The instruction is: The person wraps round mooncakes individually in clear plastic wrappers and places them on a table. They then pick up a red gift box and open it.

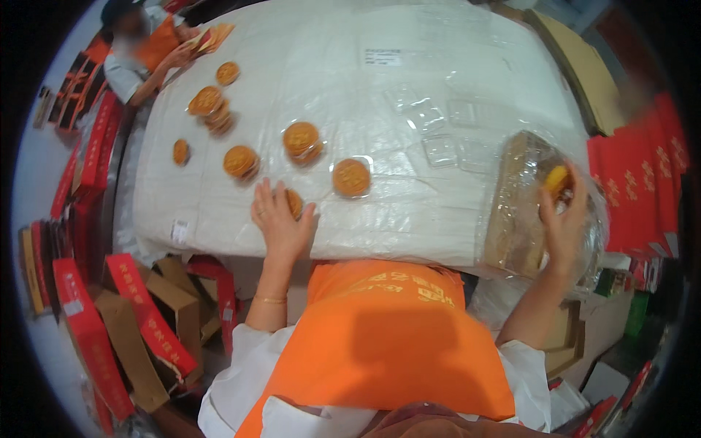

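Observation:
My left hand [282, 222] rests palm down near the front edge of the white-covered table, its fingers spread over a round golden-brown pastry [294, 204] like a mooncake, which it partly hides. Close by are more such pastries, one in a clear tray [351, 177], a stack [302, 142] in clear plastic, and another stack [241, 162]. At the right, my right hand [561, 205] holds a yellow item [556, 179] between thumb and fingers, over an open cardboard box [506, 202] lined with clear plastic. What else lies under that hand is unclear.
Several empty clear plastic trays [440, 150] lie right of centre. Farther left stand more pastries [208, 101]. A co-worker [145, 49] in an orange apron handles packaging at the far left corner. Red boxes [638, 180] stand at the right; red bags and cartons [148, 312] crowd the lower left.

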